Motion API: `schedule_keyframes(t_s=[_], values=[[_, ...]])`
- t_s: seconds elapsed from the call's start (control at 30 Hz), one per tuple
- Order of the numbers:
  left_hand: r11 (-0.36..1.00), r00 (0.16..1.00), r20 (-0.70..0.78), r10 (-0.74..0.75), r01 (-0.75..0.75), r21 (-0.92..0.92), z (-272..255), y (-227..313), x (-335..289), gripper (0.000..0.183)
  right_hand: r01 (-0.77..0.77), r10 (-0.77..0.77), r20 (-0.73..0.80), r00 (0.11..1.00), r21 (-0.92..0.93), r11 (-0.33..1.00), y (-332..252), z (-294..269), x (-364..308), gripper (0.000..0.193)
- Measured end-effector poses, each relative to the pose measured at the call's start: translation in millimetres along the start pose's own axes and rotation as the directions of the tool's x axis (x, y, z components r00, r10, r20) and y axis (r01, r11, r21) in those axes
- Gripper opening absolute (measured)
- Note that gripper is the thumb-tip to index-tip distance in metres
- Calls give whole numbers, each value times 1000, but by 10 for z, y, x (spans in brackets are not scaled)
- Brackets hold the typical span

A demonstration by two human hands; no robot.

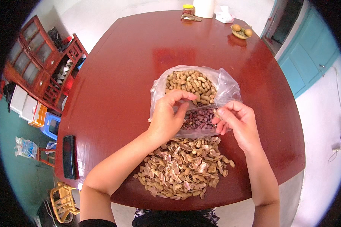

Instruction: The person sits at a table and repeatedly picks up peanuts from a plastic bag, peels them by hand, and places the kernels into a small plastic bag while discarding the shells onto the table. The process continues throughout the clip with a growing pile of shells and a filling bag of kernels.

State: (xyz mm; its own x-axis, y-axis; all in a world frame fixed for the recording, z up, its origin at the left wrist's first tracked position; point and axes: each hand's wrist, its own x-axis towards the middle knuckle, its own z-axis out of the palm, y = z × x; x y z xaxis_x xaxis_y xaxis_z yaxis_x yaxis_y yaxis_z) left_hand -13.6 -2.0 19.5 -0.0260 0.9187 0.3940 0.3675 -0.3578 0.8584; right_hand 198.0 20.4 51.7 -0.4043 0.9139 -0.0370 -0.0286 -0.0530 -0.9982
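A clear plastic bag (228, 89) lies spread on the table, with unshelled peanuts (195, 81) in its far part. Nearer to me, purple-red shelled peanut kernels (201, 118) lie in clear plastic. My left hand (167, 113) reaches over the left side of the bag, thumb and forefinger apart, the forefinger's tip beside the unshelled peanuts. Over the right side of the kernels, my right hand (236, 119) pinches a pale tan peanut shell (216, 113); whether kernels are inside is hidden. A broad heap of broken peanut shells (182, 166) lies between my forearms.
The red-brown table (121, 68) bears a dark phone (69, 157) at its left edge. Along the far edge stand a yellow-lidded jar (187, 9), a white tissue pack (224, 16) and a small basket (239, 35) of round fruit. A wooden cabinet (45, 68) stands left.
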Motion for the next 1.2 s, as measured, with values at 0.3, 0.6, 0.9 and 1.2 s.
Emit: schedule_keyframes(t_s=[0.3,0.6,0.9,1.2], values=[[741,913,314,260,-397,541,3,-99,30,58,-60,133,567,813,-145,988,-305,4,-274,11],[767,938,265,224,-338,546,-39,-184,126,39,174,-30,388,921,-342,924,-182,118,-249,12],[743,926,293,236,-367,560,-27,-188,83,24,313,-269,162,949,-531,787,9,95,-127,10],[983,987,100,125,-137,124,29,-21,29,21,336,-368,4,930,-413,847,174,64,-26,16]])
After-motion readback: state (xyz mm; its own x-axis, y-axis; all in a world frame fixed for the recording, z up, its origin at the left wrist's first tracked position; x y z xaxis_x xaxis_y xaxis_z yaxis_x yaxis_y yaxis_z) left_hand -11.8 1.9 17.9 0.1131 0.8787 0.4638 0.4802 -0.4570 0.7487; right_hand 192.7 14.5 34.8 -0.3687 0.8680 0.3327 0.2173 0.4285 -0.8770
